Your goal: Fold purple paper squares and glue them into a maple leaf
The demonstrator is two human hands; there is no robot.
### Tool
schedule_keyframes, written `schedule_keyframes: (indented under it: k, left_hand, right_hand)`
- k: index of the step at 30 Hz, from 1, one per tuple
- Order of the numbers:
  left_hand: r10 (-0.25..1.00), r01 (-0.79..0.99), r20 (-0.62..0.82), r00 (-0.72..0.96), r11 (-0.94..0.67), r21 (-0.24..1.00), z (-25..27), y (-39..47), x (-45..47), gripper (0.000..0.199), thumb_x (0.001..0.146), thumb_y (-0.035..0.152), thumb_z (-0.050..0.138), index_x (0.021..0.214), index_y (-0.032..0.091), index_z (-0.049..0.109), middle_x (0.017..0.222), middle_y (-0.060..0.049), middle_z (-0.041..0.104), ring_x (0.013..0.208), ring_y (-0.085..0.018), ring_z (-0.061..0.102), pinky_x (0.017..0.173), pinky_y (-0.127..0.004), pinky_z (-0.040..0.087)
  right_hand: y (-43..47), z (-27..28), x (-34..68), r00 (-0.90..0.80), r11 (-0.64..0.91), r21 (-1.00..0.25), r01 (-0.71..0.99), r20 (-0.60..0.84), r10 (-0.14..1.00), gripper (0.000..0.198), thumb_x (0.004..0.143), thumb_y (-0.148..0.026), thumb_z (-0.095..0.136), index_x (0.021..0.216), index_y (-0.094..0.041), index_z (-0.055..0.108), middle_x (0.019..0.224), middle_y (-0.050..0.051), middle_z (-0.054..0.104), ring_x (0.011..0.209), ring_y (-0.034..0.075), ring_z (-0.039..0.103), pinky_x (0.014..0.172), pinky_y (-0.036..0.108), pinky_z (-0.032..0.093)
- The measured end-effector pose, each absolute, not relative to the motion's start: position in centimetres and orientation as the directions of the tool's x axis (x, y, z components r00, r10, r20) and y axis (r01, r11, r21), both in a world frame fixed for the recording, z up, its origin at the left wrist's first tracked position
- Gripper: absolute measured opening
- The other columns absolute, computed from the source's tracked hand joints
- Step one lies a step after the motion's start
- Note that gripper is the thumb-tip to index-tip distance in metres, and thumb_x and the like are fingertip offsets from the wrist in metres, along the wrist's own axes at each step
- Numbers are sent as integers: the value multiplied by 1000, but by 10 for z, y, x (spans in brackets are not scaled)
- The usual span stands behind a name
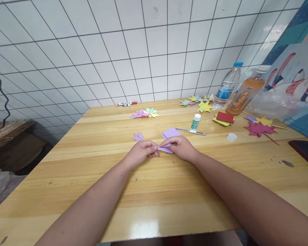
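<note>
Mid-desk (154, 205): I see left hand (141, 152) and right hand (181, 147), both grips pinched on the purple paper (168, 140), creasing a fold. Next, I'd judge: press crease flat. Folded bit (138, 137) just beyond-left; glue (195, 121) farther right.

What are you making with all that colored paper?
A person is folding a piece of purple paper on a wooden table. The left hand and right hand both pinch it near its pointed end. A small folded purple piece lies just beyond the left hand. Finished paper leaves in many colors lie farther back, with a glue stick, a water bottle and an orange drink bottle to the right.
</note>
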State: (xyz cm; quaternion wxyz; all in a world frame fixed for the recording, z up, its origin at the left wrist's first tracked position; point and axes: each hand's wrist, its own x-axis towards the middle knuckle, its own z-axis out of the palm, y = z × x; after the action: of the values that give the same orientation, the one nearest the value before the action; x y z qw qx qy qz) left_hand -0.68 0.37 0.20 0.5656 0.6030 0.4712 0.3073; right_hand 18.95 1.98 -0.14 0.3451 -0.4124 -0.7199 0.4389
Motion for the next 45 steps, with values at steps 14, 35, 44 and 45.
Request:
schedule_keyframes:
  k: [14,35,44,45]
  left_hand:
    - [920,227,-174,352,96,969,5,4,-6,29,76,41,58,71,14,65,66,-4,67,59,-12,55,60,-23,41]
    - [931,307,-160,329,54,950,6,2,-4,30,74,45,59,70,16,64,65,-3,65,60,-13,54,60,-23,41]
    - [973,432,26,227,-125,893,4,-6,2,25,77,39,54,66,17,58,57,1,58,55,-13,51,56,-22,38]
    - [973,456,49,227,-151,877,4,-7,3,24,77,38,53,65,18,57,56,2,58,55,-12,50,56,-22,38]
  right_hand:
    - [22,-7,188,-407,177,-960,218,75,910,27,66,-11,47,78,-16,71,66,1,65,55,9,54,53,20,41]
    - [21,-4,187,-391,170,-951,260,57,919,24,67,-10,48,75,-16,69,63,-1,62,53,8,51,50,17,39]
    - [23,1,191,-354,-24,-999,24,-31,935,37,83,-41,43,107,-19,61,88,5,64,69,15,59,52,23,47]
    - [22,2,191,-372,-2,-998,55,-23,928,39,82,-45,44,105,-19,62,85,5,64,66,14,58,51,22,46]
